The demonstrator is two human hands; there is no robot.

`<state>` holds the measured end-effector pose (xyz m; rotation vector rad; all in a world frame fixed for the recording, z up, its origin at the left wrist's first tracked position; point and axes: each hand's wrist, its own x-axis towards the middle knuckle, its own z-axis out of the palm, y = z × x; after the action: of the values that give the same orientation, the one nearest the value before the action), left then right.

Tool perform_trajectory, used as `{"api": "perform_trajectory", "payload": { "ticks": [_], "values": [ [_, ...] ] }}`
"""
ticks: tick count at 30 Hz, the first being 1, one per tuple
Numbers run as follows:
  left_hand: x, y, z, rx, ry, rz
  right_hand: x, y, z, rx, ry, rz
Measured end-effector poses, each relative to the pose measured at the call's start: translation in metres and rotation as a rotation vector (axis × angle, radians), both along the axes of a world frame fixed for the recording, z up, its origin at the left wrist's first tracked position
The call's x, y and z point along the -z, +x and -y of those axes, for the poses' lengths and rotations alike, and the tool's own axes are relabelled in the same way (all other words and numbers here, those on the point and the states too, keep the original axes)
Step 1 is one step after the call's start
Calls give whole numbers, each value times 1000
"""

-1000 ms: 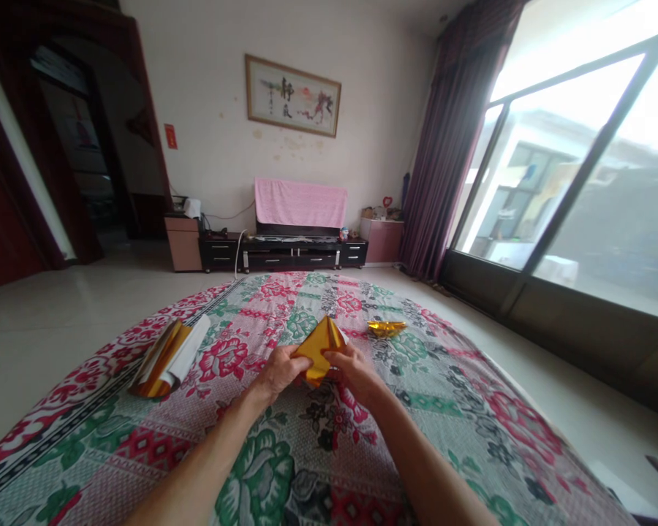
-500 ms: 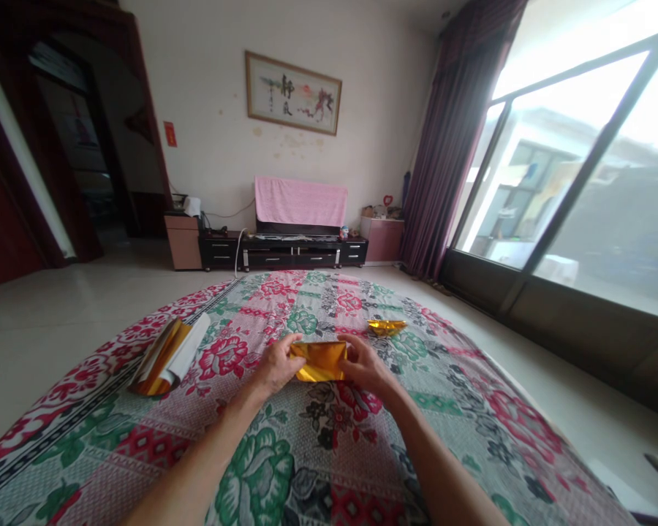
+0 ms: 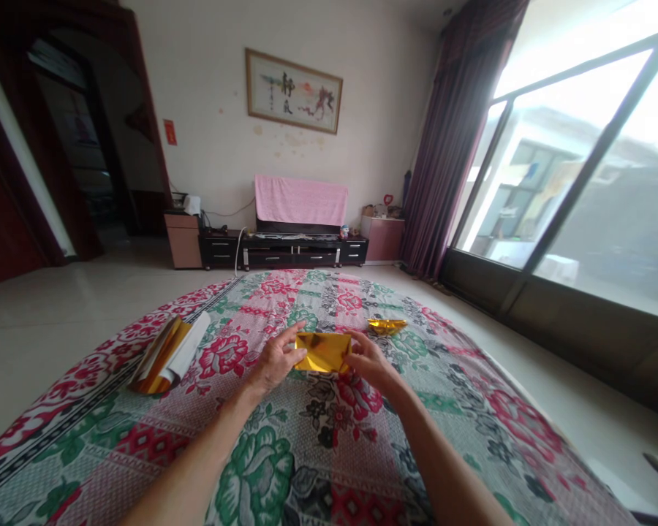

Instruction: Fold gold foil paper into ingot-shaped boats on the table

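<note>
A shiny gold sheet of foil paper (image 3: pixel 324 352), folded into a flat rectangle, is held between my two hands above the flowered cloth. My left hand (image 3: pixel 278 359) pinches its left end, thumb on the near face and fingers behind. On the right end, my right hand (image 3: pixel 366 361) grips the same piece between thumb and fingers. Beyond my right hand lies a folded gold foil piece (image 3: pixel 387 326) with pointed ends. A curled stack of gold and white sheets (image 3: pixel 169 356) rests on the cloth at the left.
The round surface under my hands bears a red, green and grey flowered cloth (image 3: pixel 255 467). Past it stand a low black cabinet (image 3: pixel 277 259) and a screen covered by a pink towel (image 3: pixel 301 199). A purple curtain (image 3: pixel 439 146) and large windows are on the right.
The held gold foil has risen slightly and moved a little right, its face now turned more toward me. My left fingers have spread a little at its upper corner.
</note>
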<state>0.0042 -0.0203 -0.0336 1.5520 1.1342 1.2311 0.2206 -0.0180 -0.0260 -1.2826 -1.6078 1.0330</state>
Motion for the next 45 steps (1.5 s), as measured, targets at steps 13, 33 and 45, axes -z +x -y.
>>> {"api": "perform_trajectory", "payload": {
  "ticks": [13, 33, 45],
  "values": [
    [19, 4, -12, -99, -8, -47, 15, -7, -5, 136, 103, -16],
    [20, 8, -9, -178, 451, -697, 7, -6, 5, 162, 316, 533],
    [17, 6, -9, -117, 403, -801, 16, -2, 0, 112, 364, 560]
  ]
}}
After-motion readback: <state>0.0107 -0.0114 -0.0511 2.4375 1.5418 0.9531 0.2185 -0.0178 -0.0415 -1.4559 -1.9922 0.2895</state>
